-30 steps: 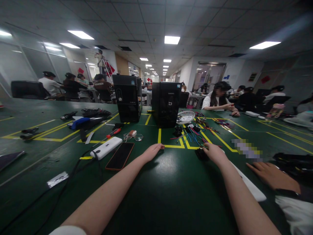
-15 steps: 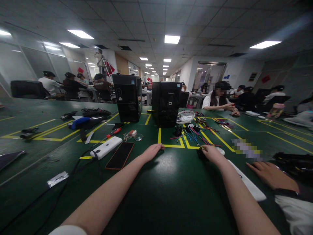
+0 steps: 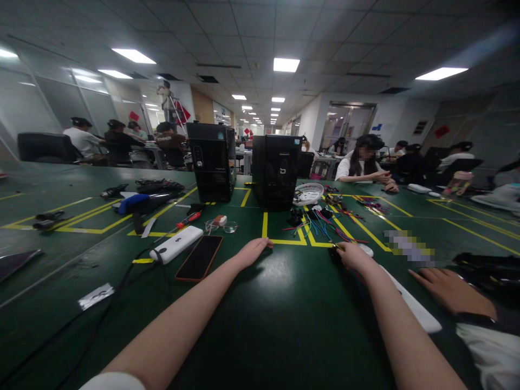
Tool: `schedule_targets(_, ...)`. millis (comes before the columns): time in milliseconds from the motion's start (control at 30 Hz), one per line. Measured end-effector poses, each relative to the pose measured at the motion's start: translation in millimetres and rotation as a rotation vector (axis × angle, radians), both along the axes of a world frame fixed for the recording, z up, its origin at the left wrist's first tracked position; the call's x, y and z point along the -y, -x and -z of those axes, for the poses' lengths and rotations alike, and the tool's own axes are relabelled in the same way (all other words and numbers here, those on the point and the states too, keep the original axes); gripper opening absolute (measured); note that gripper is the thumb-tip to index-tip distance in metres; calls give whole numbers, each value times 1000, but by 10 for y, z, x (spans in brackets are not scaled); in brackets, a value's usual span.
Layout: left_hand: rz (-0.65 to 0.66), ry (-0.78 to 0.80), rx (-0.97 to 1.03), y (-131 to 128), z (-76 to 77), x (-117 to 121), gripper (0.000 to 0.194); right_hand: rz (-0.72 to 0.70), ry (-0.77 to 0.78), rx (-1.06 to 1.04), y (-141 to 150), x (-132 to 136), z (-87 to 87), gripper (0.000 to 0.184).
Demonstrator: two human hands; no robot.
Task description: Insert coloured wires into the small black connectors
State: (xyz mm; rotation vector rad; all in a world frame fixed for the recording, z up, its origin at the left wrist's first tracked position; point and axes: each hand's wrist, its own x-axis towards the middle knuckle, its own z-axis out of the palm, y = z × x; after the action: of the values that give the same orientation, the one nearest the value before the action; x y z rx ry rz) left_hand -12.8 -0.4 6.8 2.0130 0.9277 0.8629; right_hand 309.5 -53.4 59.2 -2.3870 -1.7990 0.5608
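Observation:
My left hand (image 3: pixel 255 251) rests low over the green table (image 3: pixel 268 330), beside the yellow tape corner. Its fingers are drawn together; anything between them is too small or hidden to make out. On the right, my right hand (image 3: pixel 352 253) is closed on a small black connector-like piece (image 3: pixel 335 254), and thin dark wires show under the wrist. Loose coloured wires (image 3: pixel 320 225) lie just beyond that hand. A black phone (image 3: pixel 200 259) lies left of my left hand, near a white power bank (image 3: pixel 176 245).
Two black computer cases, one (image 3: pixel 210 162) on the left and one (image 3: pixel 276 173) ahead, stand upright beyond my hands. A white basket (image 3: pixel 307 194), glasses (image 3: pixel 221 225) and a red screwdriver (image 3: pixel 189 220) lie nearby. Another person's hand (image 3: pixel 453 292) rests at right, beside a long white object (image 3: pixel 418 306).
My right hand has shifted very slightly, and the wires beneath its wrist show more. My left hand and the things on the table look the same.

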Motion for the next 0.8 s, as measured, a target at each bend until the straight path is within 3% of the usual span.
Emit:
schedule_targets(167,-7,-3,12,-10,25,-22,50,-18,6,-114,-3,37,-21,35)
schedule_targets(400,-7,19,-1,0,24,-26,52,63,-192,88,-136,69,-158,39)
schedule_targets(633,-13,27,5,-14,25,-29,51,75,-68,17,-211,121,-213,34)
schedule_targets(800,-19,38,1,-19,21,-26,52,30,-75,30,-204,103,-184,31)
